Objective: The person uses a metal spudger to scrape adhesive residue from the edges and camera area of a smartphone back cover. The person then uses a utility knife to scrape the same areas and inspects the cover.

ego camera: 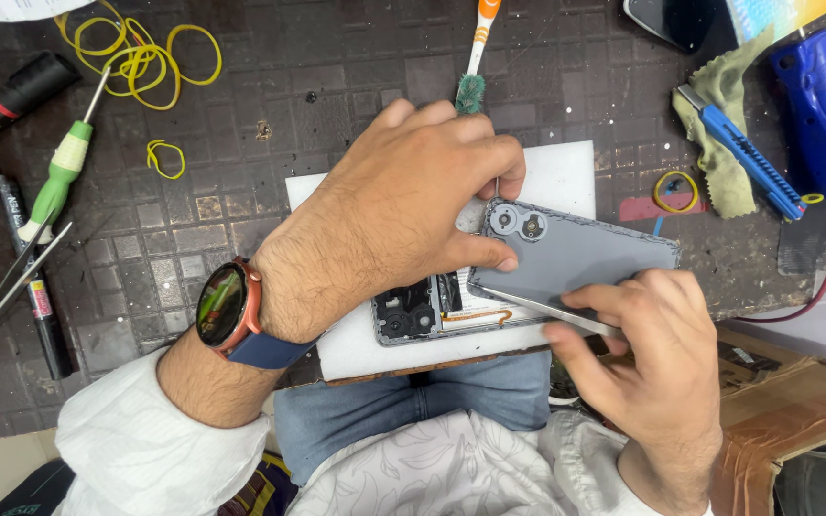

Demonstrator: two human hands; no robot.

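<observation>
My left hand (pixel 399 215) grips the grey back cover (pixel 580 253) of a phone at its camera end, thumb under the two round lenses. The cover is lifted and tilted off the opened phone body (pixel 423 311), whose dark inner parts show at the near left. My right hand (pixel 657 358) holds a thin flat metal blade (pixel 547 311) pressed along the cover's near edge. The phone lies on a white slab (pixel 566 177). A round watch with a blue strap sits on my left wrist.
On the dark tiled bench lie a green-handled screwdriver (pixel 59 177), tweezers (pixel 11 291), pens, yellow rubber bands (pixel 141 57), an orange-and-white brush (pixel 475 53), a blue utility knife (pixel 743 153) on an olive cloth, a blue tool (pixel 824 105), and cardboard (pixel 795 401) at near right.
</observation>
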